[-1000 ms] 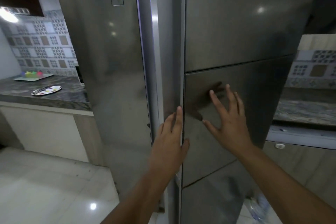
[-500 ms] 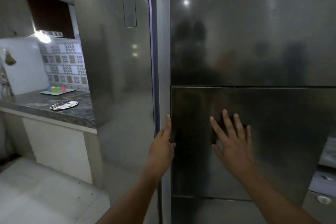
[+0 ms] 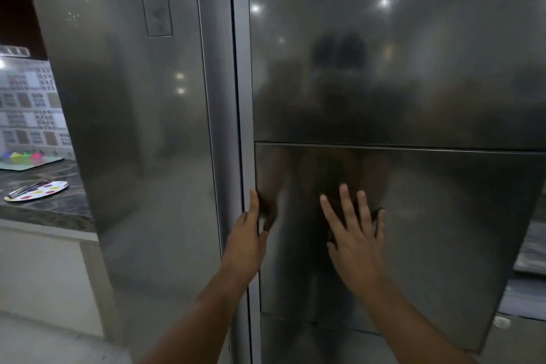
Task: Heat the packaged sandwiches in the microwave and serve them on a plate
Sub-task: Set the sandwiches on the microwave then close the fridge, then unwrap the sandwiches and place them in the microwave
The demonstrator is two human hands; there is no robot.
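Observation:
A tall steel fridge fills the view, its right door (image 3: 399, 68) facing me with a smaller inset panel (image 3: 443, 230) in its lower half. My left hand (image 3: 248, 233) rests with its fingers on the panel's left edge, at the gap beside the left door (image 3: 141, 156). My right hand (image 3: 354, 233) lies flat on the panel, fingers spread, holding nothing. No sandwiches, microwave or serving plate are in sight.
A dark stone counter (image 3: 53, 210) runs on the left, bearing a white plate with coloured spots (image 3: 37, 190) and a tray of coloured blocks (image 3: 26, 158). Another counter edge (image 3: 531, 248) shows at the far right. Pale floor lies below left.
The view has moved closer and squarer to the fridge door. Both hands stay on the inset panel, the left one now at its edge rather than over the gap.

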